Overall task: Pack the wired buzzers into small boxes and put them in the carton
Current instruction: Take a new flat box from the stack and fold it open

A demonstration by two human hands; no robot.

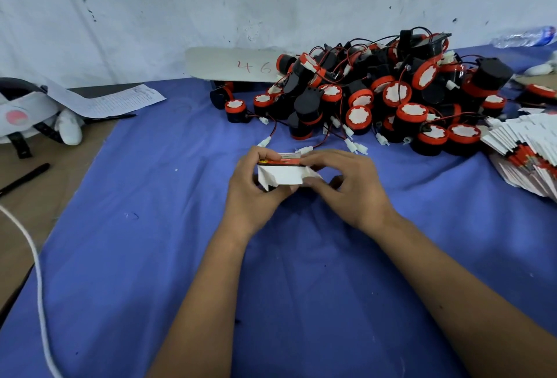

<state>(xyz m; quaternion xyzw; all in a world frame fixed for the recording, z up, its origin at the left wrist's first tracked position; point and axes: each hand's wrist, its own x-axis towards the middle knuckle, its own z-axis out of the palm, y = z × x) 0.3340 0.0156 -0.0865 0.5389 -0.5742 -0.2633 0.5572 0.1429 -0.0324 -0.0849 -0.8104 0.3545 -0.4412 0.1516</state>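
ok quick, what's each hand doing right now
Left hand: grips the small box at its left end.
Right hand: pinches the same box at its right end.

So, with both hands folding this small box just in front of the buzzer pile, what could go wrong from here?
1. The small box is held only at its ends by the left hand and right hand; its loose white flap may crease or tear.
2. Connector wires from the buzzer pile lie just behind the hands and might snag.
3. The flat box stack leans at the cloth's right edge and could slide.
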